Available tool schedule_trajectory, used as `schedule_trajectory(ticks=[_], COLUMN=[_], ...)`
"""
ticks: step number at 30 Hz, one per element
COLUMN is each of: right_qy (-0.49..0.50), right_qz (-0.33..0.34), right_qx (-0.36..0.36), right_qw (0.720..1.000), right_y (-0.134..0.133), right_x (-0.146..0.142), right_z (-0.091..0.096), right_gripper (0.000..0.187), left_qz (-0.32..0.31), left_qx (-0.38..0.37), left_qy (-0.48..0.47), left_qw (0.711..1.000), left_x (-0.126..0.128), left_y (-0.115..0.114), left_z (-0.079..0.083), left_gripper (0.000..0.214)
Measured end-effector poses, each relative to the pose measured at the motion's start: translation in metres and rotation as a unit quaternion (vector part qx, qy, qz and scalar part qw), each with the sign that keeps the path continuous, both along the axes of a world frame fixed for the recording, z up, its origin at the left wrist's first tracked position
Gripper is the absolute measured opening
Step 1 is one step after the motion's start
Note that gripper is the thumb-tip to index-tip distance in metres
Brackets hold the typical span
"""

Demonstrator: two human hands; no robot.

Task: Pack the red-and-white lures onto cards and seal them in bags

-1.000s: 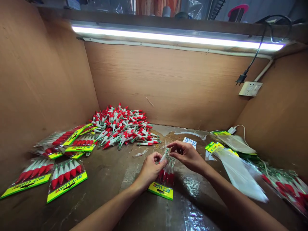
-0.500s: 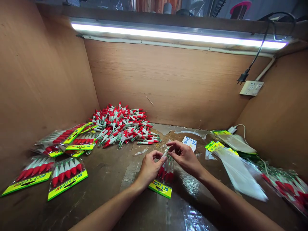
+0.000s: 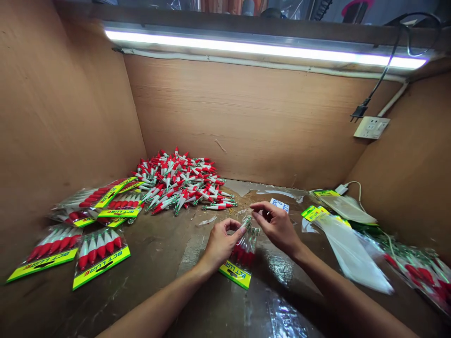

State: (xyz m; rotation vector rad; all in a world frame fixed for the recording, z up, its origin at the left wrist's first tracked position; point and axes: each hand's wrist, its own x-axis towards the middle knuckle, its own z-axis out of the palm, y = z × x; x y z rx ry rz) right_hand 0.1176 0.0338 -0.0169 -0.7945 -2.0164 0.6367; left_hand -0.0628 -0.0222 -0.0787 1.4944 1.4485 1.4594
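Observation:
My left hand (image 3: 222, 244) is closed, thumb and fingertips pinching a white-bodied fishing lure (image 3: 247, 222) with green hooks at its top end. Beneath that lies a clear bag of red and white lures (image 3: 247, 251), its yellow BCT LURE header card (image 3: 235, 274) toward me. My right hand (image 3: 276, 227) hovers just right of the lure's hooks, apart from them, its thumb and fingers drawn together. Whether anything small is between those fingertips cannot be made out.
Loose red and white lures form a heap (image 3: 179, 180) at the back left. Filled packs (image 3: 100, 251) lie on the left. Flat clear bags with yellow headers (image 3: 352, 249) lie at right, beside more bagged lures (image 3: 419, 272). A plug (image 3: 359, 111) hangs near the wall socket (image 3: 371, 127).
My right hand has drawn back slightly right and up from the lure's hooks. My left hand keeps its pinch on the lure. The view has shifted slightly.

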Motion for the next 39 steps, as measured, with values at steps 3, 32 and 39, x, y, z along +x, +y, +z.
schedule_trajectory(ticks=[3, 32, 39], right_qy=[-0.044, -0.186, -0.18], right_qz=[0.006, 0.112, 0.154], right_qx=[-0.008, -0.055, -0.119], right_qw=[0.999, 0.975, 0.964], right_y=[0.014, 0.037, 0.037], right_x=[0.009, 0.026, 0.022], right_z=[0.005, 0.006, -0.002], right_gripper=[0.017, 0.017, 0.024], left_qz=[-0.013, -0.057, -0.071], left_qx=[0.001, -0.026, -0.024], left_qy=[-0.02, -0.042, -0.053], left_qw=[1.0, 0.997, 0.996], left_x=[-0.001, 0.0, 0.001], left_y=[0.002, 0.003, 0.004], left_z=[-0.001, -0.008, -0.012], left_gripper=[0.024, 0.031, 0.032])
